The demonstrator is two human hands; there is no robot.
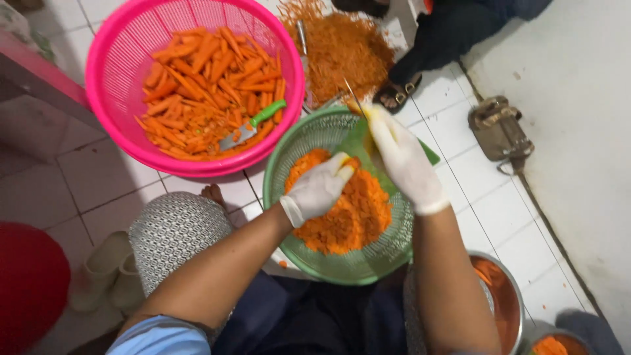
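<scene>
Holding a small piece of carrot (346, 172) between gloved fingertips, the left hand (317, 190) sits over the green basket (289, 148), while the right hand (404, 164) is closed around a knife (353, 97) whose thin blade points up and away. Both hands wear thin, pale gloves, smooth and slightly wrinkled. A slip looks likely: the blade works close to the left fingertips, and thin gloves would give little protection. Wet carrot could also slide out of the pinch. Below the hands, a soft, crumbly orange heap of chopped carrot (345, 217) fills the woven plastic basket. Beyond the left hand, a round pink basket (108, 79) holds long peeled carrot sticks (197, 79) and a second knife (253, 125) with a green handle. Farther off lies a stringy pile of peelings (342, 46) on the white tiled floor (79, 184). A shiny metal bowl (509, 296) stands near the right elbow.
</scene>
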